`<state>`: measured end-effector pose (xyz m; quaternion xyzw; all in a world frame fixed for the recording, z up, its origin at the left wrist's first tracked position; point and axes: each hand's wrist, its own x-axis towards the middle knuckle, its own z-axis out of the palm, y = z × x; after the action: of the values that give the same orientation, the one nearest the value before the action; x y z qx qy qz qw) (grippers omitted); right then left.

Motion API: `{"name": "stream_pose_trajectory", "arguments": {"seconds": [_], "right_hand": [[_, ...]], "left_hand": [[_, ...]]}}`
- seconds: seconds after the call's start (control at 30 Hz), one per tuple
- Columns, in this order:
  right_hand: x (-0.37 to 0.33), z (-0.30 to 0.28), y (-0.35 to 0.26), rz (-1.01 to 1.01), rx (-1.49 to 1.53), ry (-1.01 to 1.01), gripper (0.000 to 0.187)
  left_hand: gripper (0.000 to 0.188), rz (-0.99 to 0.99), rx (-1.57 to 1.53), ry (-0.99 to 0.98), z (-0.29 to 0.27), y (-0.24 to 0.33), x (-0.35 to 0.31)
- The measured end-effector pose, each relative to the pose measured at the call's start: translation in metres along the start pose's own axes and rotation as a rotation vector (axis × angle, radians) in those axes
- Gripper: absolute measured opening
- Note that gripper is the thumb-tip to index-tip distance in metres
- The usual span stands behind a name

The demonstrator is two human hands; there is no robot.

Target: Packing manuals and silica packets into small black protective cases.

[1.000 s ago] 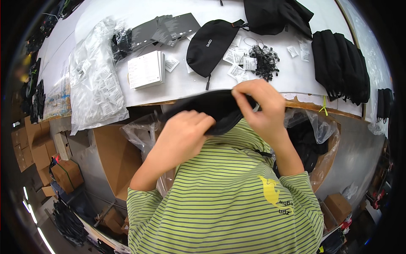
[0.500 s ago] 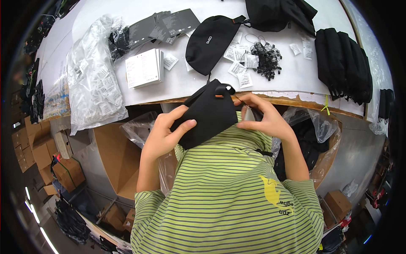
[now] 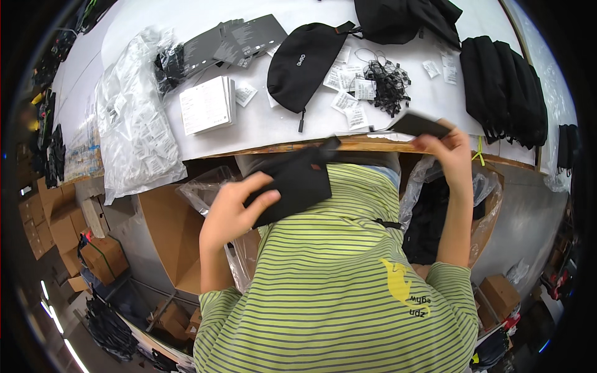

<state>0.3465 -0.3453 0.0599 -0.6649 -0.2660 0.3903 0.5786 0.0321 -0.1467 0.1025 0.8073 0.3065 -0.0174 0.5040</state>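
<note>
My left hand is closed on the left side of a small black pouch, held in front of my body just short of the table edge. A strap loop sticks up from the pouch's top right, beside a small orange-red tab. Over the table's front edge, my right hand pinches a dark flat card between thumb and fingers, apart from the pouch. Beyond it lies a tangle of black tag strings among small white printed packets. Another black pouch lies flat to their left.
Toward the left stand a stack of white cards, fanned dark cards and a clear plastic bag of white packets. A row of folded black pouches sits at the right. Below the table edge is an open cardboard box.
My right hand has left the pouch and moved right and up with the dark card. The pouch, still in my left hand, has shifted slightly left and down.
</note>
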Motion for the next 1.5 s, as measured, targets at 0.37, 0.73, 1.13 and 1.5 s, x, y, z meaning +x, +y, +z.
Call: {"name": "stream_pose_trajectory", "arguments": {"seconds": [0.37,0.73,1.13,1.5], "right_hand": [[0.039,0.118,0.014,0.194,1.199,-0.142,0.026],[0.034,0.072,-0.013,-0.170,0.194,0.269,0.017],[-0.030,0.079,-0.020,-0.264,-0.770,-0.315,0.020],[-0.037,0.072,-0.024,-0.337,-0.821,-0.423,0.027]], "left_hand": [[0.018,0.143,0.109,-0.291,0.013,0.035,-0.013],[0.024,0.167,0.290,-0.036,0.015,0.027,0.007],[0.018,0.630,0.483,-0.116,0.044,0.045,0.046],[0.029,0.501,0.393,-0.073,0.046,0.001,0.191]]}}
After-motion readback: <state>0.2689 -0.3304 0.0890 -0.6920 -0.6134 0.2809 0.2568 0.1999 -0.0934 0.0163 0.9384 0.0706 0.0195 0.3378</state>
